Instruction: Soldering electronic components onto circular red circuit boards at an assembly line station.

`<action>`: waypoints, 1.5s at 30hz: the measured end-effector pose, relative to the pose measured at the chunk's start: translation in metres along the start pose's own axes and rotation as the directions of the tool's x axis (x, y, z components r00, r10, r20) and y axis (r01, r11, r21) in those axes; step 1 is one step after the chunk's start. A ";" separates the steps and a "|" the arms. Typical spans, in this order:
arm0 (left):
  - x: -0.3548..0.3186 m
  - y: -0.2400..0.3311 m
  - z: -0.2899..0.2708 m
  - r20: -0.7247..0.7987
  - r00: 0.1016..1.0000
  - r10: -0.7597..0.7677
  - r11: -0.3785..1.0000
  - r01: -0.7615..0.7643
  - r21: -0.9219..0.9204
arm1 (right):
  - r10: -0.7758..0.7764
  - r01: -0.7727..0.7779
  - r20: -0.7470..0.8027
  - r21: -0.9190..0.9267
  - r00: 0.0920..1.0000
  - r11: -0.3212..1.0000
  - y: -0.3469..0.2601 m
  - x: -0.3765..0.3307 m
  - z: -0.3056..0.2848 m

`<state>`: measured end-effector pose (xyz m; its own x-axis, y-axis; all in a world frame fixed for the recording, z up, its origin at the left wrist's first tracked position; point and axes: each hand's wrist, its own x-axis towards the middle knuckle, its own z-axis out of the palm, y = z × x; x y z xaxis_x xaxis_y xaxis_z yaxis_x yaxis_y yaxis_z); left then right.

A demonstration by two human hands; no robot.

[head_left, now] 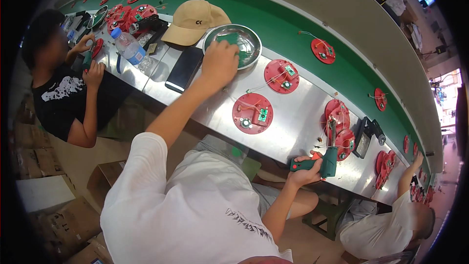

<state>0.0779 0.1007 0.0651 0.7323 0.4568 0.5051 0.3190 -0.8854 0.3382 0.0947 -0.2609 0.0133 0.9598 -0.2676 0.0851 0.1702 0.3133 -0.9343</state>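
My left hand [221,62] reaches into a round steel bowl [253,44] holding small green circuit boards [243,56]. Its fingers are curled down among them; what they pinch, if anything, is hidden. My right hand [305,170] grips a green pistol-shaped power screwdriver [330,160] near the bench's front edge, its long metal bit pointing away from me. Just beyond the tool lie overlapping red discs [337,113] with wires. Between my hands, one red disc [252,113] with a green board and wires lies flat, and another red disc [282,76] sits behind it.
Left of the bowl are a black phone [184,69], a tan cap [190,22] and a water bottle [131,50]. Behind the metal bench runs a green belt [278,29] carrying red discs. A black tray [362,139] stands at right. Co-workers sit on both sides.
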 end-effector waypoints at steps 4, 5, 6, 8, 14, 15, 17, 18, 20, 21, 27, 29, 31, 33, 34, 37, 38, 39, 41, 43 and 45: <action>0.030 -0.039 0.043 0.277 0.960 0.036 0.995 -0.060 0.078 | 0.032 -0.034 0.053 0.019 0.998 0.999 0.007 0.003 -0.010; 0.032 -0.040 0.046 0.281 0.959 0.039 0.995 -0.063 0.075 | 0.033 -0.034 0.047 0.016 0.998 0.999 0.006 0.002 -0.009; 0.034 -0.043 0.049 0.269 0.962 0.042 0.996 -0.063 0.069 | 0.011 -0.011 0.035 0.006 0.999 1.000 0.006 0.002 -0.006; 0.037 -0.043 0.047 0.265 0.963 0.045 0.996 -0.063 0.061 | -0.007 0.007 0.018 -0.010 1.000 1.000 0.001 0.000 0.000; 0.039 -0.060 0.036 0.236 0.972 -0.002 0.939 0.084 -0.335 | -0.001 0.001 0.057 -0.010 0.998 1.000 -0.003 -0.001 -0.001; 0.038 -0.062 0.035 0.239 0.971 -0.008 0.939 0.090 -0.332 | -0.002 0.003 0.066 -0.009 0.998 1.000 -0.004 -0.001 0.000; 0.037 -0.065 0.031 0.130 0.991 0.015 0.880 0.049 -0.472 | 0.000 0.001 0.077 -0.010 0.997 1.000 -0.002 0.000 -0.002; 0.036 -0.066 0.030 0.133 0.991 0.010 0.881 0.054 -0.471 | 0.009 -0.007 0.073 -0.021 0.997 1.000 0.001 0.002 -0.006; 0.037 -0.062 0.023 0.136 0.991 -0.016 0.841 0.087 -0.533 | 0.021 -0.018 0.066 -0.036 0.998 0.999 -0.001 0.001 -0.003; 0.036 -0.062 0.023 0.142 0.990 -0.018 0.841 0.092 -0.534 | 0.013 -0.012 0.046 -0.038 0.999 0.999 -0.003 0.001 0.000; 0.033 -0.049 0.013 0.202 0.975 -0.092 0.760 0.200 -0.618 | 0.011 -0.007 0.089 -0.050 0.996 0.999 0.007 0.006 -0.015; 0.033 -0.048 0.015 0.103 0.995 0.012 0.891 0.036 -0.452 | 0.027 -0.022 0.098 -0.044 0.995 0.999 0.008 0.005 -0.016; 0.034 -0.042 0.017 0.102 0.994 0.047 0.948 -0.013 -0.319 | 0.043 -0.039 0.104 -0.036 0.994 0.999 0.007 0.006 -0.016; 0.035 -0.039 0.025 0.105 0.991 0.086 0.982 -0.067 -0.179 | 0.035 -0.031 0.110 -0.042 0.993 0.999 0.006 0.005 -0.016; 0.037 -0.039 0.030 0.103 0.985 0.137 0.985 -0.125 -0.117 | 0.026 -0.021 0.118 -0.046 0.993 0.999 0.006 0.005 -0.016; 0.037 -0.034 0.042 0.187 0.970 0.158 0.987 -0.148 -0.064 | 0.040 -0.033 0.121 -0.054 0.992 0.998 0.007 0.007 -0.018; 0.037 -0.030 0.043 0.265 0.956 0.128 0.991 -0.114 -0.068 | 0.040 -0.034 0.118 -0.054 0.992 0.998 0.006 0.007 -0.017; 0.036 -0.027 0.044 0.267 0.955 0.130 0.991 -0.116 -0.070 | 0.048 -0.042 0.124 -0.048 0.991 0.998 0.005 0.006 -0.016; 0.034 -0.022 0.046 0.299 0.948 0.108 0.994 -0.111 -0.007 | 0.058 -0.052 0.129 -0.044 0.990 0.998 0.001 0.005 -0.012; 0.037 -0.021 0.050 0.343 0.935 0.092 0.995 -0.095 -0.008 | 0.049 -0.042 0.147 -0.046 0.988 0.998 -0.001 0.004 -0.010; 0.040 -0.022 0.052 0.385 0.920 0.076 0.997 -0.079 -0.008 | 0.056 -0.051 0.148 -0.036 0.987 0.998 0.001 0.005 -0.012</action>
<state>0.1314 0.1342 0.0371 0.9294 0.3192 0.1850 0.2549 -0.9181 0.3036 0.0971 -0.2731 0.0088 0.9903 -0.1118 0.0830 0.1127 0.2933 -0.9494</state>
